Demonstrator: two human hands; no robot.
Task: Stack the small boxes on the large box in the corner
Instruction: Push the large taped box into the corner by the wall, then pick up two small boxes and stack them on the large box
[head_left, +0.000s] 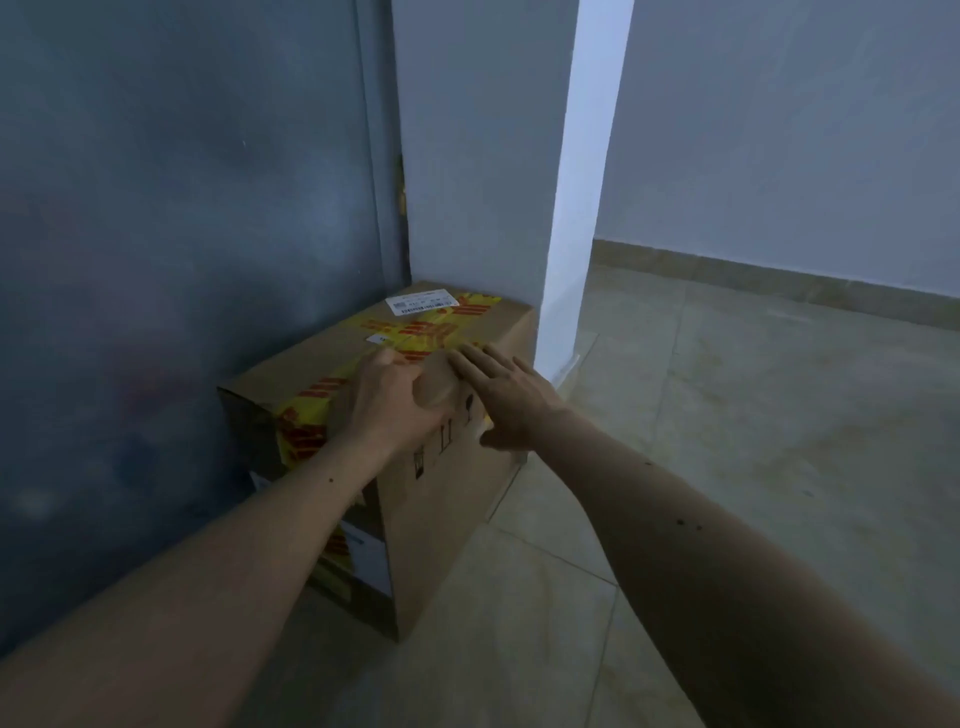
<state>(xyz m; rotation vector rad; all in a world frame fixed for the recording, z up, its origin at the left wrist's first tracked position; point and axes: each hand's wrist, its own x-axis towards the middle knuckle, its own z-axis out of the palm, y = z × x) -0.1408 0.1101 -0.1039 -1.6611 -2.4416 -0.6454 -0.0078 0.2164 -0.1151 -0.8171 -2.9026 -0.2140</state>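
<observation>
A large cardboard box (311, 364) with yellow and red tape and a white label stands on the floor in the corner, between the dark door and the wall. On its top, near the right edge, sits a small tan box (437, 387), blurred and mostly covered by my hands. My left hand (387, 402) curls around the small box from the left. My right hand (506, 397) lies flat with its fingers spread against the small box's right side, thumb down over the large box's edge.
A dark blue door (182, 260) fills the left side. A grey wall (478, 156) and a white pillar edge (582, 208) stand right behind the large box. Tiled floor (753, 441) stretches to the right up to a far wall with a skirting board.
</observation>
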